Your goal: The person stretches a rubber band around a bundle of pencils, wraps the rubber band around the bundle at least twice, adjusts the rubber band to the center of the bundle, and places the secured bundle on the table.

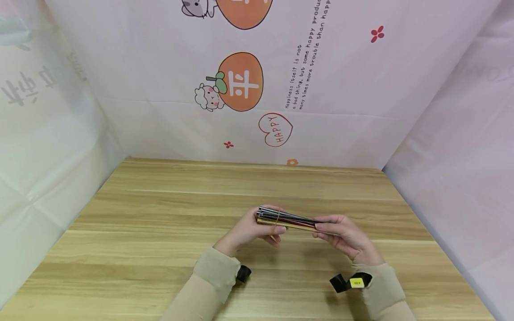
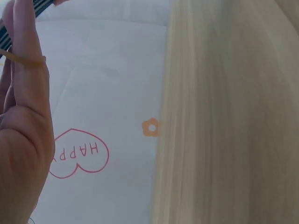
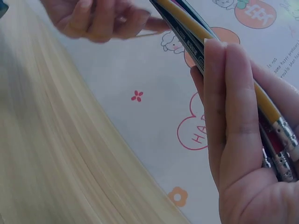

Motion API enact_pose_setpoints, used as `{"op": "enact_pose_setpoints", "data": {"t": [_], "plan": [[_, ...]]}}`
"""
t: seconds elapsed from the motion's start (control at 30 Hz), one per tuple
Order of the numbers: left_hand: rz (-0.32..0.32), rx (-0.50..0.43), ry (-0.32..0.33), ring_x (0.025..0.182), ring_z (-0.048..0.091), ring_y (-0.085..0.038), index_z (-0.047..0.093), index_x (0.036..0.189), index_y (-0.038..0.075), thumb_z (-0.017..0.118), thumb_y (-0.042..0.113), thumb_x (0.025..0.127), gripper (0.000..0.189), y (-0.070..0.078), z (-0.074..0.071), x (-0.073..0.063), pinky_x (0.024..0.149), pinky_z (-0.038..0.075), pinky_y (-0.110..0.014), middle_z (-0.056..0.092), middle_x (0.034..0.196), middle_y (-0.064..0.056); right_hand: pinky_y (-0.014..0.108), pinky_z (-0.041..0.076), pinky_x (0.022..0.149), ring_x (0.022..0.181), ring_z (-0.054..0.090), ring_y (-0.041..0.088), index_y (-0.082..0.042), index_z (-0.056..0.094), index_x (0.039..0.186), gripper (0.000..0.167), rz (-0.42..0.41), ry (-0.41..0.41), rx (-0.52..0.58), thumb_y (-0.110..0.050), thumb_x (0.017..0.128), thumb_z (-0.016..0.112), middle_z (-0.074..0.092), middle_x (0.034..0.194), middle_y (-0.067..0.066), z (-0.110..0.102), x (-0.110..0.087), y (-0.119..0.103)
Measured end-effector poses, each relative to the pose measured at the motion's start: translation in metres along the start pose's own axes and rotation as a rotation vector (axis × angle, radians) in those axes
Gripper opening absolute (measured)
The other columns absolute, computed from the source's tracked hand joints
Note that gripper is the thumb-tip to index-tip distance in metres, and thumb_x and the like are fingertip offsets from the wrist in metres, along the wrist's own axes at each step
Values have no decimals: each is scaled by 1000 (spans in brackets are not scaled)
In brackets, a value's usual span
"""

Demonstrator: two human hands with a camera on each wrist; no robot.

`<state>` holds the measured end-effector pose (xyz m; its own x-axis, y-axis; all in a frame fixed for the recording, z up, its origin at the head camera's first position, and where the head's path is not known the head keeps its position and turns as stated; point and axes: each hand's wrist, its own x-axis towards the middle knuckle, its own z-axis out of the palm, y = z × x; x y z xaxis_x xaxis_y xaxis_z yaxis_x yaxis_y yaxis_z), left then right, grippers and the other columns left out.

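A bundle of pencils is held nearly level above the table, between the two hands. My right hand grips its right end, thumb in front and fingers behind. Metal ferrules show at that end in the right wrist view. My left hand is at the other end, its thumb and fingers around the pencils. A thin tan rubber band crosses the bundle there. In the left wrist view the band passes over a finger; in the right wrist view it stretches out from the left fingers.
The wooden table lies below both hands. A white printed cloth hangs behind it, with more cloth at both sides. Black straps are on the wrists, over beige sleeves.
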<state>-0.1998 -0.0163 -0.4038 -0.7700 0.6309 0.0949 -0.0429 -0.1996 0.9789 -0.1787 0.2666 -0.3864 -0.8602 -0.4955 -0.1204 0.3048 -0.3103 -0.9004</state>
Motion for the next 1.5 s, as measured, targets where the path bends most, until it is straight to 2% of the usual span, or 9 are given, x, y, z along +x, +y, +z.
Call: {"op": "enact_pose_setpoints", "data": {"t": [0.13, 0.23, 0.43, 0.63, 0.8, 0.93, 1.2, 1.33, 1.5], "plan": [[0, 20, 3, 67, 68, -15, 57, 119, -16, 72, 2, 88, 39, -2, -1, 0, 69, 62, -42, 72, 86, -5, 19, 57, 82, 89, 74, 17, -4, 76, 105, 30, -25, -34, 55, 10, 97, 51, 72, 106, 13, 2, 0, 1], [-33, 40, 35, 66, 69, -13, 58, 116, -20, 70, -1, 89, 35, -3, -2, -1, 70, 62, -38, 73, 88, -11, 16, 56, 81, 87, 74, 17, -4, 76, 104, 30, -19, -13, 88, 10, 98, 50, 71, 105, 12, 3, 1, 1], [-54, 124, 75, 67, 70, -10, 66, 106, -14, 72, 3, 88, 26, -5, -1, 1, 73, 62, -35, 73, 83, -9, 13, 56, 78, 85, 74, 17, -4, 75, 102, 29, 1, 74, 134, 9, 98, 50, 69, 105, 12, 6, 2, -1], [-71, 166, 106, 76, 73, -14, 67, 114, -10, 70, 10, 92, 30, -7, 1, 4, 78, 62, -36, 70, 104, -32, 13, 56, 77, 83, 74, 18, -4, 75, 99, 26, -1, 123, 154, 9, 97, 53, 68, 104, 12, 9, 2, -1], [-66, 182, 194, 93, 74, -25, 56, 130, -12, 65, 11, 96, 42, -9, 5, 7, 84, 60, -36, 69, 111, -29, 14, 57, 77, 83, 74, 18, -3, 75, 99, 26, -17, 144, 198, 9, 97, 52, 67, 104, 13, 13, 3, 0], [-46, 182, 283, 102, 71, -32, 39, 144, -12, 67, 13, 95, 62, -9, 14, 9, 88, 59, -35, 68, 119, -27, 14, 56, 77, 82, 74, 18, -3, 75, 100, 26, -28, 175, 237, 9, 97, 52, 66, 106, 14, 16, 4, 1], [-46, 272, 428, 116, 66, -25, 6, 159, 7, 75, 35, 89, 103, -11, 30, 8, 96, 55, -39, 56, 143, -14, 14, 56, 80, 84, 72, 18, -3, 74, 99, 27, -24, 289, 297, 8, 98, 50, 63, 108, 12, 23, 9, 7], [7, 275, 469, 121, 63, -26, -1, 160, 11, 74, 33, 90, 105, -14, 34, 9, 97, 55, -37, 49, 149, -13, 14, 56, 81, 83, 72, 16, -5, 74, 98, 25, -25, 359, 303, 6, 98, 51, 63, 107, 10, 30, 13, 9], [108, 407, 585, 129, 56, -32, -4, 159, 6, 72, 23, 92, 102, -13, 39, 9, 104, 49, -36, 34, 158, -19, 14, 54, 85, 86, 71, 14, -8, 73, 96, 21, -17, 452, 282, 4, 97, 55, 61, 111, 7, 38, 16, 13]]}}
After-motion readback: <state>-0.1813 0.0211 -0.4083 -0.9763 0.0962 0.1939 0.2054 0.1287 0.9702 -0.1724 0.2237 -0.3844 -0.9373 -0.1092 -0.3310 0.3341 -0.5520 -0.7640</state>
